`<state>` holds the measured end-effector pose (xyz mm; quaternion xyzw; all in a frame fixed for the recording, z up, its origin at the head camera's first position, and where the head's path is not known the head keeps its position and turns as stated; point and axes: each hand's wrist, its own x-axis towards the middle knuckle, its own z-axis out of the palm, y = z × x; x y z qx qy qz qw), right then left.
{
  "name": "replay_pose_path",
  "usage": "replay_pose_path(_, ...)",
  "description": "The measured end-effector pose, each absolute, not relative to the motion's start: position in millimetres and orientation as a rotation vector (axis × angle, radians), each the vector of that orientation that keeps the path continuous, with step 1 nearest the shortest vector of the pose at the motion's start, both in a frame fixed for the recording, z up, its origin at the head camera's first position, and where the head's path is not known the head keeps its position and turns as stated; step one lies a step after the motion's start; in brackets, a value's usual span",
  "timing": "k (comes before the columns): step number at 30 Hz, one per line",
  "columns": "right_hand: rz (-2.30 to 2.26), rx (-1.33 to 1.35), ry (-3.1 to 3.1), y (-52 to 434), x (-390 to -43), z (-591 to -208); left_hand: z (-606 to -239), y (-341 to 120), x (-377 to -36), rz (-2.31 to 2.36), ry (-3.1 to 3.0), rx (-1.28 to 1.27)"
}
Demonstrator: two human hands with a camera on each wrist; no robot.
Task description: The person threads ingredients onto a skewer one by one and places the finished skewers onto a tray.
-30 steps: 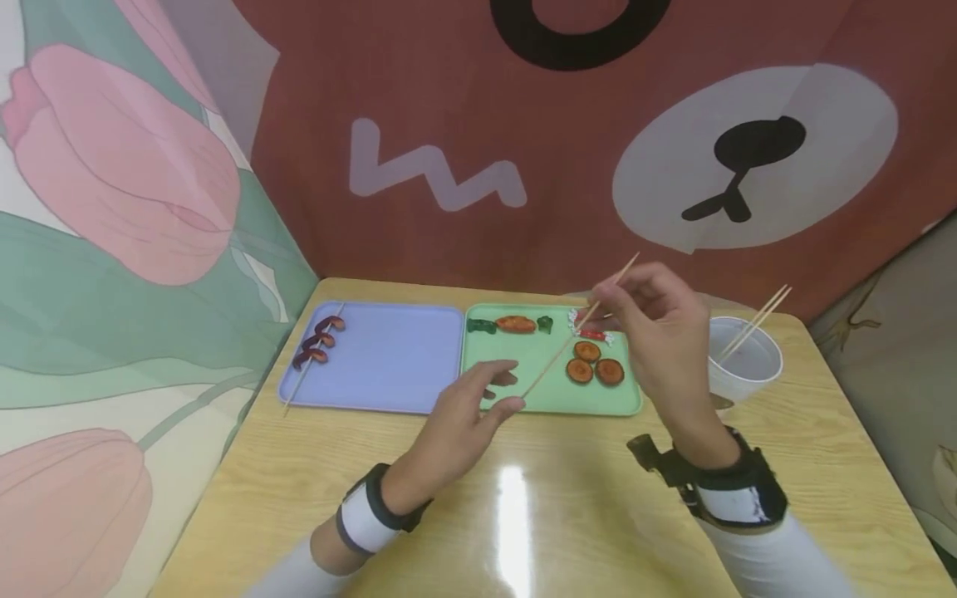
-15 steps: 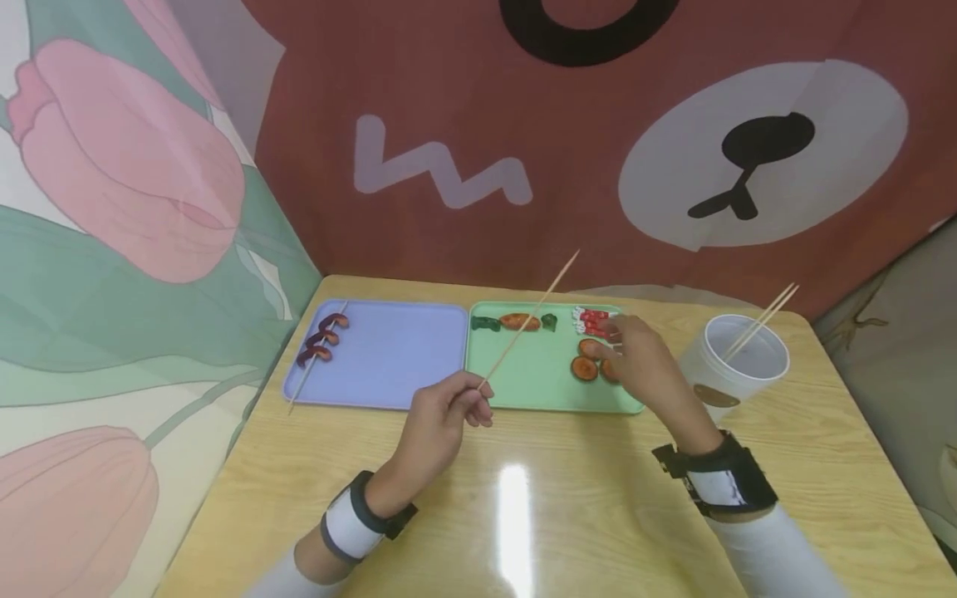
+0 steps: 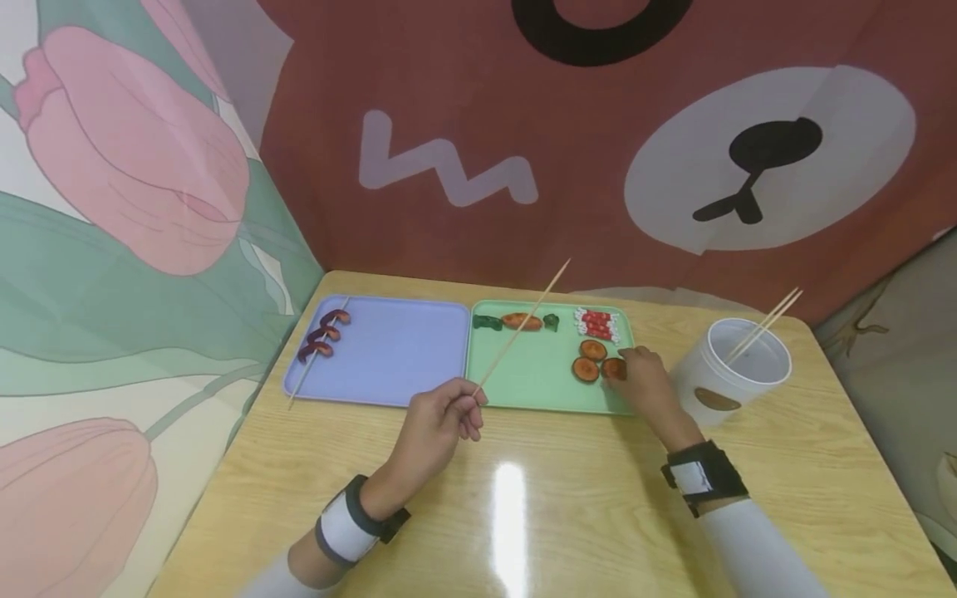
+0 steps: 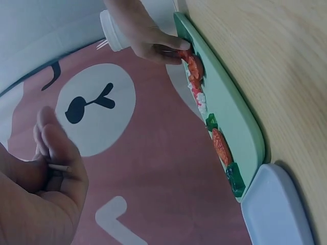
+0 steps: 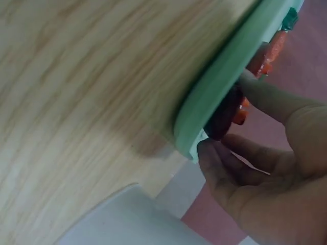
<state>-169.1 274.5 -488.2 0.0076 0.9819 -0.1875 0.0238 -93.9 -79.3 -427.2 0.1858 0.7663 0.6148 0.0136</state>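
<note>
Here the left hand (image 3: 441, 419) hovers over the wooden counter (image 3: 523, 515) just in front of the trays, thumb and fingers pinching the lower end of a bamboo skewer (image 3: 523, 328). The skewer slants up and away over the green tray (image 3: 523, 378), its tip raised above the far rim. In the left wrist view the stick's end shows between the curled fingers (image 4: 64, 153).

The right hand (image 3: 645, 378) rests at the near right corner of the green tray, fingertips closing on the rightmost of three round brown mushroom slices (image 3: 598, 361); the right wrist view shows thumb and fingers (image 5: 230, 168) pinching a dark slice at the tray's edge.

Further back on the green tray lie a red-and-white piece (image 3: 596, 322), an orange carrot-like piece (image 3: 521, 321) and two small green pieces beside it. The lavender tray (image 3: 389, 357) touches the green one on the left and carries a finished skewer of dark red pieces (image 3: 321, 339) along its left edge. A white cup (image 3: 728, 370) with two more sticks (image 3: 763, 324) stands just right of the right hand.
</note>
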Motion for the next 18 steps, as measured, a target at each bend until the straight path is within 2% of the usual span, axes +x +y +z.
replay_pose_path(10,-0.661,0.072,3.15,277.0,-167.0,-492.9,-431.9,-74.3,-90.4,1.868,2.369,0.544)
replay_pose_path(18,-0.974,-0.116,3.369,260.9,-164.0,-440.9,-435.6,-73.4,-90.3,1.821,2.42,0.535)
